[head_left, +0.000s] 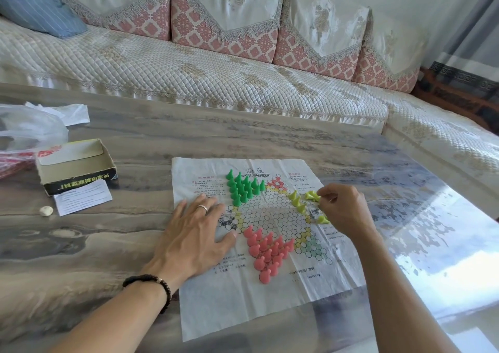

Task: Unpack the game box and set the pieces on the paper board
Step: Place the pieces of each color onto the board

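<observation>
The paper board (243, 285) lies flat on the table (94, 258), in front of the person, and most of the pieces already stand on it. The green pieces (243, 188) fill the far left corner of the star in a tidy triangle. The pink pieces (266, 252) fill the near corner in the same way, all upright as far as I can see. So two colours look finished.

The yellow pieces (298, 204) are the part in work. Only a few are at the right corner; some stand, and at least one near the edge seems to lie on its side. This group is much smaller than the other two, so I judge that several yellow pieces are not yet placed, or sit hidden under the hand.

The right hand (345, 209) is over that corner with its fingertips pinched on a yellow piece. The left hand (194, 234) is released and spread flat, pressing the left side of the board, holding nothing.

The box (77, 165) stands open on the table well to the left, and looks empty inside. A leaflet (83, 197) leans against its near side, and a small white round thing (46, 211) lies just beside the leaflet. Farther left is a plastic bag (29, 128).
</observation>
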A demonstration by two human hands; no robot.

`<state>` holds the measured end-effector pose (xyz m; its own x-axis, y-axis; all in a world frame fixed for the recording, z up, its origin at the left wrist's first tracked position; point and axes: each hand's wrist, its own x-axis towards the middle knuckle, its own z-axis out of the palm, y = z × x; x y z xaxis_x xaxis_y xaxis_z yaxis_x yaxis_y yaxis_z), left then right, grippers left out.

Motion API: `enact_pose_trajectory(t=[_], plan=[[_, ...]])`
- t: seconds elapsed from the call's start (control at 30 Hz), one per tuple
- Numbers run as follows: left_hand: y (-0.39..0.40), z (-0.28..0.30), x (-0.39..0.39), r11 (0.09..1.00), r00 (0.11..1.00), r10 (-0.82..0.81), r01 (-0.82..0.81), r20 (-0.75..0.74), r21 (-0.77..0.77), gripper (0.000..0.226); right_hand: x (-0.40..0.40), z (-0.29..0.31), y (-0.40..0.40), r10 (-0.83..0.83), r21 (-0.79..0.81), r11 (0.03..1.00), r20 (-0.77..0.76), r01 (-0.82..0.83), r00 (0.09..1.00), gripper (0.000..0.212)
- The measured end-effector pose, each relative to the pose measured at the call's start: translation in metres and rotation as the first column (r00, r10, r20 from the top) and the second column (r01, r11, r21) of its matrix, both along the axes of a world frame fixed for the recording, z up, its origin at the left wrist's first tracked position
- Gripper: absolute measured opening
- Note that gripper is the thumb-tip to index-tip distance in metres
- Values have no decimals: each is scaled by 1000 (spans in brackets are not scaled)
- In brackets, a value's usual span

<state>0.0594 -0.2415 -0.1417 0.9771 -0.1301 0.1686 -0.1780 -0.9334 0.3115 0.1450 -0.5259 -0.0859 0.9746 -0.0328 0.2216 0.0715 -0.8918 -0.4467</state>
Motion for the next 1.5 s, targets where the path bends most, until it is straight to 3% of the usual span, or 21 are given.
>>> enact_pose_trajectory(t=[0.23, 0.4, 0.7, 0.87, 1.1, 1.23, 1.43, 1.5], plan=[[0, -2, 0, 1000, 1000, 0, 0, 6, -12, 68, -15, -3, -11, 34, -91, 995, -64, -40, 997, 8], [0, -1, 0, 1000, 1000, -3, 3, 12, -7, 68, -17, -2, -14, 63, -127, 988, -200, -90, 978, 22], [0, -1, 1, 1000, 1000, -7, 7, 9, -11, 69, -17, 3, -18, 118, -150, 974, -289, -167, 950, 24], [1, -2, 1, 1000, 1000, -6, 6, 19, -10, 77, -18, 1, -16, 122, -199, 964, -262, -177, 957, 20], [0, -1, 0, 1000, 1000, -6, 6, 18, -6, 81, -16, -2, -10, 129, -76, 987, -161, -142, 979, 5], [0, 0, 0, 1000, 1000, -3, 4, 20, -10, 82, -15, -5, -4, 113, -108, 985, -169, -132, 979, 24], [0, -1, -1, 1000, 1000, -4, 4, 12, -12, 77, -13, -4, 5, 92, -39, 994, -196, -102, 976, 3], [0, 0, -1, 1000, 1000, -2, 3, 17, -19, 73, -12, -4, 7, 86, -29, 995, -204, -93, 975, 5]])
